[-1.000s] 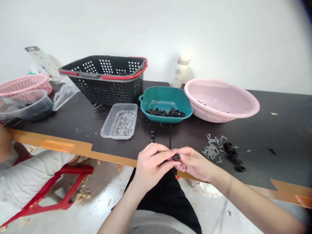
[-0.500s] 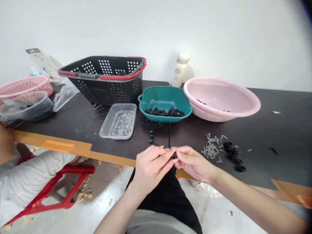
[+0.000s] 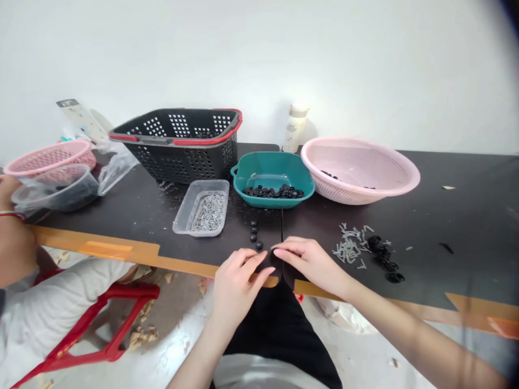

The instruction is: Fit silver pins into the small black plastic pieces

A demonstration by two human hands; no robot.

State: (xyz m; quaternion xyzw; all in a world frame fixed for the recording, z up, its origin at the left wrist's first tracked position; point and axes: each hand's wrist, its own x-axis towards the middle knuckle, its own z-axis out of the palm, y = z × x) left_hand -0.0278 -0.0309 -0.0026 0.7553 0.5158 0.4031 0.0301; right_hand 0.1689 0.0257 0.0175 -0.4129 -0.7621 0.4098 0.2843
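Note:
My right hand pinches a small black round piece at the table's front edge, by the seam between two tabletops. To its left, my left hand has thumb and forefinger apart with nothing between them. Just beyond the left fingertips, several black round pieces stand in a short row. A loose pile of small metal pins lies right of my right hand, with a heap of black round pieces beside it.
Behind my hands stand a clear tray of metal pins, a teal basin holding black pieces, a pink colander, a dark basket and a bottle. Another person's arm is at far left, near a red stool.
My hands have come apart. The right hand has moved slightly left with the black round piece; the left has let go and drawn left. The view has shifted a little.

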